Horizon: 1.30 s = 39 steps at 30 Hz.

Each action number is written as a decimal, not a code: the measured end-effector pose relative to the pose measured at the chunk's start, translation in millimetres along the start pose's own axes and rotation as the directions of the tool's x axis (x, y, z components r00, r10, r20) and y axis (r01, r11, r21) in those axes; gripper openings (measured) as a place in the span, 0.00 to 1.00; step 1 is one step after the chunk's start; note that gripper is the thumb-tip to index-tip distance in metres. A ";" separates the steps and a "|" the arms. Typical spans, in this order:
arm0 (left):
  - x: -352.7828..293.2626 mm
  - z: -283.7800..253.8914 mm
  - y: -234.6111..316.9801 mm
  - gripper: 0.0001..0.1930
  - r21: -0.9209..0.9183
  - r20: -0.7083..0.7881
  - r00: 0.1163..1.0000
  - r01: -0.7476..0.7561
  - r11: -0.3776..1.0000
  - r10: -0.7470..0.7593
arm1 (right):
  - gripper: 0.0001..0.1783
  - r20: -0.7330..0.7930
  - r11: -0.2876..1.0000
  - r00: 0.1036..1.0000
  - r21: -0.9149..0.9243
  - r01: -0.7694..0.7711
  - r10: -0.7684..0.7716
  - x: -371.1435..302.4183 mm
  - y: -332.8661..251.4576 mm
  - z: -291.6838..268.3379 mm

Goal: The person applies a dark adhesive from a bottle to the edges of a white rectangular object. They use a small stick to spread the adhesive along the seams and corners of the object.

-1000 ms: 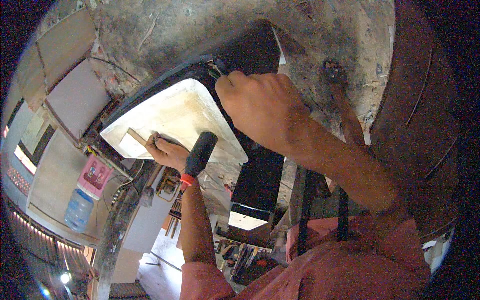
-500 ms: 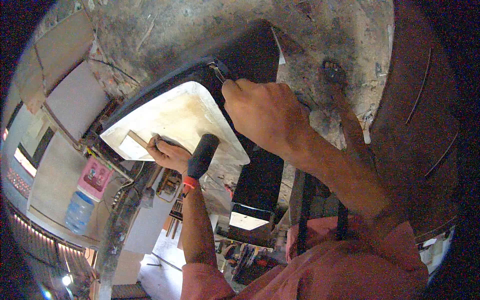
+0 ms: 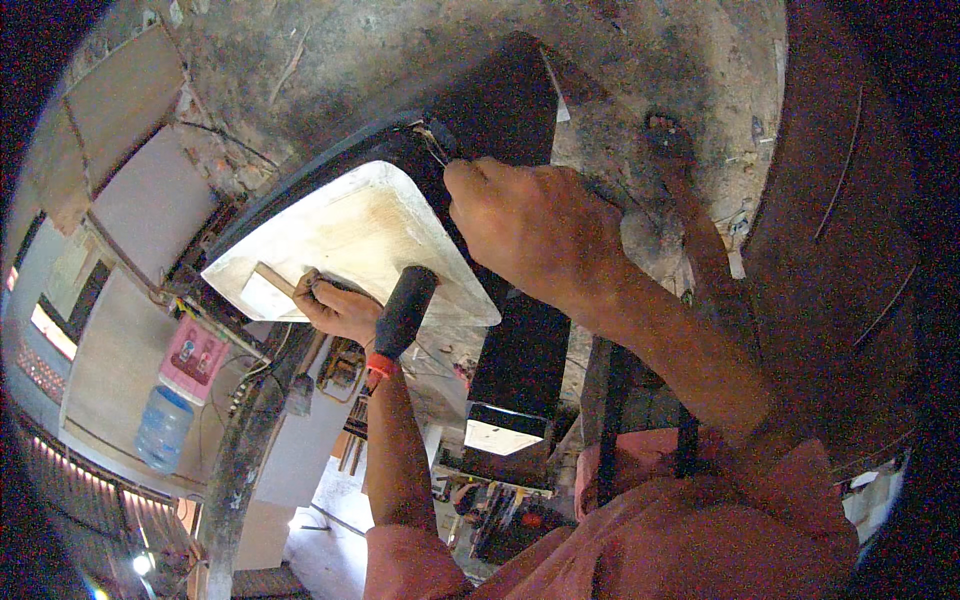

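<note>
Nearest my camera is a faded red cloth shirt point(image 3: 650, 545), with both bare forearms reaching forward from it. The right hand point(image 3: 535, 225) is curled into a fist with its knuckles toward me; at its fingertips is a thin, pale, slender piece point(image 3: 435, 148) by the corner of the work. I cannot tell whether that is a tool or a loose strip.

Lower and to the left, the left hand point(image 3: 338, 308) has its fingers bent closed around one end of a flat, light-brown wooden strip point(image 3: 273, 277). That hand rests over a white, round-cornered flat board point(image 3: 350, 225), which lies tilted in front of the person, with black covering material point(image 3: 490, 110) along its far edge and beyond the right hand's corner. A matte black cylinder point(image 3: 405, 310) stands beside the left wrist, an orange-red band point(image 3: 380, 366) at its lower end; I cannot make out whether the band belongs to it or the wrist.

Farther off I see a long black box shape point(image 3: 515, 365), a foot point(image 3: 667, 140) on the stained grey floor point(image 3: 350, 60), a pink rectangular panel point(image 3: 195, 358) and a translucent blue plastic bottle point(image 3: 164, 430).
</note>
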<state>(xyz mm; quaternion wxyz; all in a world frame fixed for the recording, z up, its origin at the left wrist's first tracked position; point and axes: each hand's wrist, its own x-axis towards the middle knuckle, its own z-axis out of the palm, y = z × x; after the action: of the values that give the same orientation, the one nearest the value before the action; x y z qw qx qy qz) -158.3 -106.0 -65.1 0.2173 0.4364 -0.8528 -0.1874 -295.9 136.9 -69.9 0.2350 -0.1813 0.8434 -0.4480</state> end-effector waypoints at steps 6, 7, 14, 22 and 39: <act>-2.6 2.5 -0.3 0.12 -0.045 -0.016 0.999 -0.034 0.998 0.033 | 0.06 0.019 0.999 0.999 0.018 -0.026 0.026 3.5 2.3 2.0; -2.3 2.7 -1.3 0.12 -0.066 -0.028 0.999 -0.042 0.997 0.040 | 0.07 0.015 1.000 1.000 0.011 0.008 -0.008 3.7 2.8 2.4; 0.9 -1.1 -6.8 0.12 -0.016 0.003 1.000 0.003 1.000 -0.003 | 0.10 -0.010 0.998 0.998 -0.012 0.067 -0.067 1.7 6.7 2.2; 0.9 -0.6 -3.1 0.12 -0.010 0.009 0.997 -0.083 0.997 0.083 | 0.09 -0.008 0.998 0.999 -0.027 0.051 -0.052 2.7 4.7 1.8; -0.3 -1.1 -3.0 0.12 -0.009 0.007 1.000 -0.007 1.000 0.007 | 0.07 -0.086 0.998 0.996 0.060 -0.003 0.008 -5.5 2.4 0.8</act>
<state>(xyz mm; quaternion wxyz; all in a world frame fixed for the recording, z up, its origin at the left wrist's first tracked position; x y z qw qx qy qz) -155.6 -107.6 -65.7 0.2169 0.4316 -0.8543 -0.1919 -291.2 140.6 -71.1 0.2047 -0.1525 0.8395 -0.4796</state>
